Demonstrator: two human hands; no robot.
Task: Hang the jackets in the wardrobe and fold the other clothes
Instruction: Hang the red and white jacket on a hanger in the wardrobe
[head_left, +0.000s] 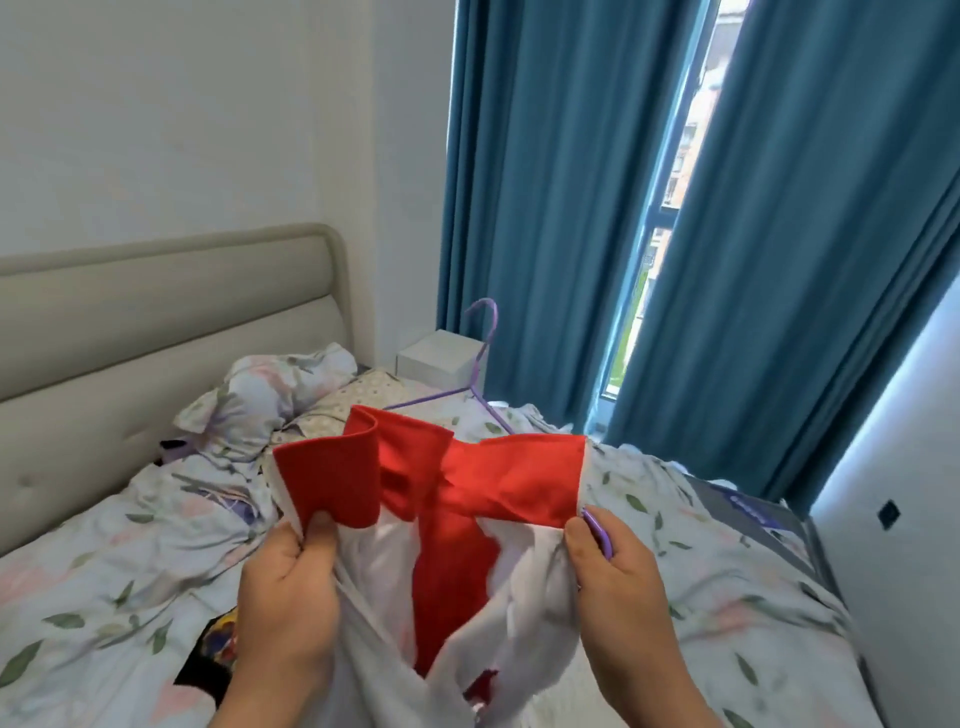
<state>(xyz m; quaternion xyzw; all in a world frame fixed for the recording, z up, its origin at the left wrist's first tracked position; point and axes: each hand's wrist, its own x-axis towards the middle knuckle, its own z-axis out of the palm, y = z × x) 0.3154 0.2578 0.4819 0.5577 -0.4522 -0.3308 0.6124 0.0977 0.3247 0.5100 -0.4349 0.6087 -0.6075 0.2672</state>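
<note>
a red and white jacket (498, 478) is held up in the air over the bed (130, 571), its red collar spread wide between two hands and its white body hanging down between the forearms. the left hand (288, 587) pinches the left collar flap, its fingers (322, 530) clamped on the red edge. the right hand (613, 577) grips the right side where red meets white, fingers curled tight on the cloth, with a purple end showing just beside them. a purple hanger (485, 353) rises behind the collar, hook upward, its arms running down behind the cloth. a dark garment (208, 660) lies on the floral bedding at lower left. a crumpled pillow (270, 389) sits near the padded headboard (156, 322), and blue curtains (545, 208) hang beyond.
</note>
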